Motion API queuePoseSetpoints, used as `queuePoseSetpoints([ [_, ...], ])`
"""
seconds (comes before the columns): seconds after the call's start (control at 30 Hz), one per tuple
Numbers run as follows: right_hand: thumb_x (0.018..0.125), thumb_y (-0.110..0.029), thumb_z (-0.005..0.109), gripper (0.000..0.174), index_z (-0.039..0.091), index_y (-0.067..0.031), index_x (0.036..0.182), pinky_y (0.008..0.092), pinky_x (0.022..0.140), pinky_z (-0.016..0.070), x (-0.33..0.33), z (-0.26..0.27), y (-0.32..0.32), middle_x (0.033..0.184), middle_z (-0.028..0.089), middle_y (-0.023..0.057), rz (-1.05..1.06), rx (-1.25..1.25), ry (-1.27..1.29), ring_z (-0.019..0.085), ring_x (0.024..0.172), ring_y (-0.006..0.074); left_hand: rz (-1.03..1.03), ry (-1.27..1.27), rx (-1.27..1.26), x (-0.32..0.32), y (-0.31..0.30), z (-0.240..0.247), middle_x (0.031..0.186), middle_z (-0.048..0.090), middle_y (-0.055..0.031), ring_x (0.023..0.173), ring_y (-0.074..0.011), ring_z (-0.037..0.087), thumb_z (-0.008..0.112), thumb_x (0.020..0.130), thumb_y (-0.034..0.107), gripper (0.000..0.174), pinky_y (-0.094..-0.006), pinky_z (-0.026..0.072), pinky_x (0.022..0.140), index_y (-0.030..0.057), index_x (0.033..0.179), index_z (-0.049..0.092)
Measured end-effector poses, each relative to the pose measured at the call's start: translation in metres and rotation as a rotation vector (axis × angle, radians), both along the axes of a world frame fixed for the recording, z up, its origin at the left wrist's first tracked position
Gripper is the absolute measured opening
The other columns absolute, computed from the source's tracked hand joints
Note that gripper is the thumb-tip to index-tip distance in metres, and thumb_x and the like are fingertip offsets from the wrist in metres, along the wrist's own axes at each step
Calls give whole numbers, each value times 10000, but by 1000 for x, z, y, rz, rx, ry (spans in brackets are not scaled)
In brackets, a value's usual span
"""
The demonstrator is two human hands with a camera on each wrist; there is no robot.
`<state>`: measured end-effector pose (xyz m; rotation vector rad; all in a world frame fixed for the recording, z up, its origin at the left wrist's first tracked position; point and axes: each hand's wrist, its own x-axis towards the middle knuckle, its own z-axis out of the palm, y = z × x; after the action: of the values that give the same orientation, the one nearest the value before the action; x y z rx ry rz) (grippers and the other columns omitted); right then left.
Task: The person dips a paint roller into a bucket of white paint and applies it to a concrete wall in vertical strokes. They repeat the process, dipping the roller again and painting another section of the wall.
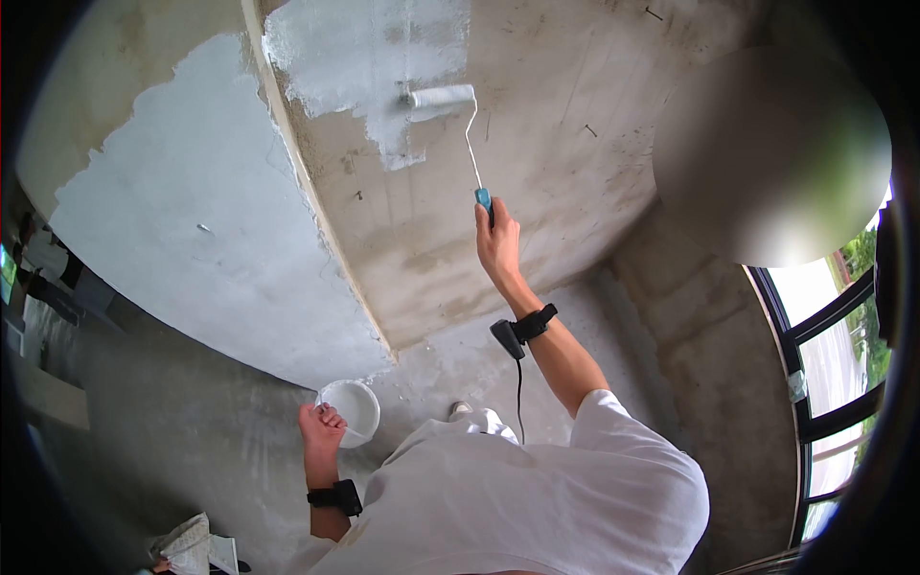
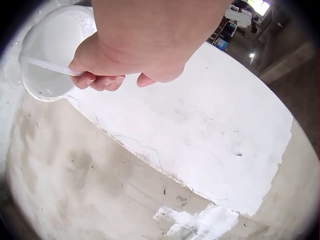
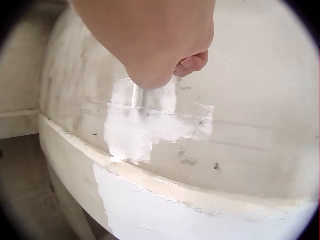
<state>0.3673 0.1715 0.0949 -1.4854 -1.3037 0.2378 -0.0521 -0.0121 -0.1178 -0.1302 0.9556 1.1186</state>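
Note:
My right hand (image 1: 499,244) grips the blue handle (image 1: 483,198) of a paint roller whose white sleeve (image 1: 442,97) lies against the wall, at the patch of white paint (image 1: 369,53). In the right wrist view the hand (image 3: 160,45) hides most of the roller; a bit of its white sleeve (image 3: 137,96) shows over the painted patch. Low on the left, my left hand (image 1: 323,426) has its fingers curled round the handle of a white bucket (image 1: 359,412). The left wrist view shows the hand (image 2: 135,45) on the thin white handle (image 2: 47,65), with whitish contents in the bucket (image 2: 30,85).
A raised strip (image 1: 307,182) divides the wall surface; a broad white-painted area (image 1: 201,192) lies left of it. Nails or bits of wire (image 1: 591,130) stick out of the bare wall. Windows (image 1: 829,335) are at the right, and bags (image 1: 187,546) lie at the lower left.

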Motion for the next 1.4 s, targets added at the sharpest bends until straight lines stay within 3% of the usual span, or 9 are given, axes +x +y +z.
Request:
queuePoseSetpoints([
  [0.23, 980, -197, 555, 274, 536, 62, 892, 416, 510, 373, 10, 109, 49, 583, 470, 206, 45, 295, 16, 422, 494, 313, 22, -10, 6, 11, 2, -3, 578, 365, 16, 522, -132, 288, 528, 815, 384, 279, -310, 266, 564, 109, 785, 496],
  [0.3, 984, -243, 562, 311, 543, 40, 858, 315, 519, 379, 14, 116, 51, 613, 484, 53, 35, 267, 1, 420, 570, 115, 16, -15, 9, 13, 2, -3, 575, 356, 24, 516, -127, 311, 548, 813, 384, 285, -302, 284, 567, 105, 799, 499],
  [0.4, 974, -190, 566, 260, 547, 58, 899, 410, 504, 369, 13, 87, 48, 584, 472, 205, 38, 306, 19, 414, 489, 302, 22, -13, -25, 13, 4, -7, 573, 350, 24, 515, -128, 301, 553, 811, 391, 290, -305, 280, 563, 108, 795, 490],
  [0.7, 983, -166, 552, 198, 527, 25, 937, 409, 477, 347, 25, -48, -2, 578, 465, 207, 5, -4, 13, 396, 471, 343, 44, 2, -53, 19, 5, -1, 574, 353, 20, 513, -128, 288, 545, 805, 379, 278, -303, 269, 550, 110, 786, 478],
  [0.97, 977, -182, 563, 220, 553, 36, 950, 420, 499, 372, 33, 51, 41, 594, 482, 216, 17, 225, -50, 413, 490, 355, 36, 9, 0, 16, 5, 1, 578, 352, 28, 509, -119, 309, 542, 819, 379, 277, -293, 286, 550, 109, 794, 485],
  [1.03, 987, -221, 553, 294, 535, 39, 853, 337, 508, 366, 33, 91, 54, 600, 442, 80, 32, 294, -24, 392, 552, 126, 25, 6, 18, 14, 5, 3, 587, 353, 30, 514, -117, 312, 544, 824, 380, 285, -288, 290, 547, 102, 803, 485],
  [1.13, 984, -224, 556, 295, 551, 42, 859, 321, 518, 373, 37, 124, 61, 609, 452, 53, 59, 315, -34, 394, 577, 107, 18, -1, 25, 14, 5, 4, 585, 352, 32, 512, -117, 312, 551, 815, 388, 292, -290, 284, 544, 104, 803, 485],
  [1.27, 982, -214, 554, 288, 547, 53, 876, 320, 517, 366, 37, 98, 55, 610, 436, 68, 21, 293, -45, 391, 575, 112, 33, 17, -31, 14, 5, 7, 568, 345, 35, 493, -115, 311, 540, 811, 383, 277, -295, 268, 535, 116, 789, 468],
  [1.4, 972, -160, 566, 206, 554, 42, 934, 411, 484, 362, 38, 39, 42, 589, 487, 214, 15, 233, -30, 438, 465, 334, 46, -7, -36, 13, 1, 3, 570, 349, 37, 491, -114, 316, 545, 806, 377, 272, -295, 265, 529, 117, 793, 463],
])
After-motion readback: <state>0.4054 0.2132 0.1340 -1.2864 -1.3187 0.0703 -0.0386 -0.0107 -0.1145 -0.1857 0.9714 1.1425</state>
